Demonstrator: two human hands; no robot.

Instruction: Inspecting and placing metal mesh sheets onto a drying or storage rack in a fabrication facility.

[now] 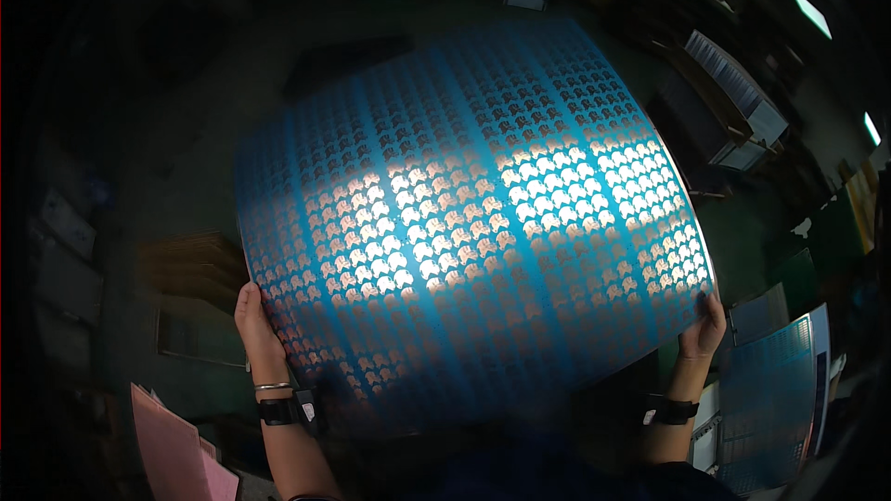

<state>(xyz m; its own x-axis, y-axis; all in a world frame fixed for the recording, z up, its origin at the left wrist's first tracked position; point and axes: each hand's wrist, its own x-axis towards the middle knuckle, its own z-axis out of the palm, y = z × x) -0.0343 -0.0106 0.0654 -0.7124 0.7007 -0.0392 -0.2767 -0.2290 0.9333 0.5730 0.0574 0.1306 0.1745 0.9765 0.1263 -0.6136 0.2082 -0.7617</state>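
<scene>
Dim workshop, stacked panels (738, 97) at right; large blue patterned sheet (473, 223) held up at centre.
Left hand (257, 320) clamps sheet's lower left edge; right hand (703, 327) grips lower right corner. Pink sheets (176, 455) lie low at left.

Both hands raised, left hand (257, 323) and right hand (703, 327) gripping, wrists banded

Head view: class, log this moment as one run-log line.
left hand: grips blue patterned sheet at left edge | right hand: grips right edge | sheet: held up, bowed, glare across middle | pink sheets: lower left
</scene>
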